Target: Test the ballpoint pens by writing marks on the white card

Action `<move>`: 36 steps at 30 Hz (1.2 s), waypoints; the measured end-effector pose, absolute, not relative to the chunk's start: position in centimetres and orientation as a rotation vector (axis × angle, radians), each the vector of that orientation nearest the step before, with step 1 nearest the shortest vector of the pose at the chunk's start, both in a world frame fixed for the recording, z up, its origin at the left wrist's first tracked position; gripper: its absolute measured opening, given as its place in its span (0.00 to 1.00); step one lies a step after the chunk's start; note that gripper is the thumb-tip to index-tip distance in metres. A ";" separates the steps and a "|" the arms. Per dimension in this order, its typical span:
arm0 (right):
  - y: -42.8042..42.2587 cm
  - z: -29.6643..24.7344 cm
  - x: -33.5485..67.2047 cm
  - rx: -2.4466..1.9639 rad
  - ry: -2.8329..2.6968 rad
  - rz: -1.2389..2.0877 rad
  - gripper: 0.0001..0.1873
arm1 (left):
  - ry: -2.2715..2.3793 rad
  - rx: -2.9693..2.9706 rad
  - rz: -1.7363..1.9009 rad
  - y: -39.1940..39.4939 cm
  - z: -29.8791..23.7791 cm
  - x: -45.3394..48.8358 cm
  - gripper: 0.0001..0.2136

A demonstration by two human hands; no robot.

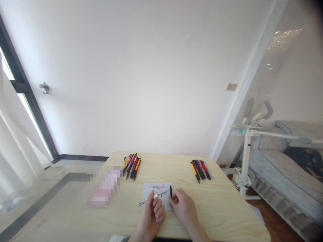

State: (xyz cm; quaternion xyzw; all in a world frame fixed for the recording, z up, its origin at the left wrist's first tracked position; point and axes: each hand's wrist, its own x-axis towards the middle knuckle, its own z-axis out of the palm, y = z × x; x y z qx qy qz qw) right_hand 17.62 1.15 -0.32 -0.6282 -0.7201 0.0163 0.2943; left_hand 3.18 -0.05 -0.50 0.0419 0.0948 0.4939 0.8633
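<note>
While indoors, pens (131, 166) on pale tabletop (166, 168)

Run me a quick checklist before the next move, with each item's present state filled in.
1. Pen secure in the left hand: ok, the hand is closed around it.
2. Pen tip touching the paper: cannot tell from this angle.
3. Slim black piece firmly held by the right hand: cannot tell; it is at the fingers, but the grip is unclear.
4. Paper fully in view: not ok, the left hand covers part.
5. Left pen group and right pen group apart from both hands: ok.
</note>
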 end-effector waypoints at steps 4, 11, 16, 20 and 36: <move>1.2 -0.2 17.6 -1.671 -1.911 0.060 0.06 | 0.192 0.093 1.034 -0.1 -0.5 3.2 0.20; 1.0 -0.2 17.6 -1.693 -1.912 0.101 0.06 | 0.191 0.094 1.031 0.0 -0.4 3.2 0.20; 1.0 -0.1 17.6 -1.680 -1.913 0.120 0.06 | 0.200 0.093 1.036 0.0 -0.4 3.2 0.20; 1.1 -0.2 17.7 -1.666 -1.885 0.163 0.07 | 0.211 0.100 1.037 -0.1 -0.3 3.2 0.20; 2.2 10.6 18.4 -1.314 -2.183 0.118 0.04 | 0.208 0.065 1.030 0.0 -0.4 3.1 0.20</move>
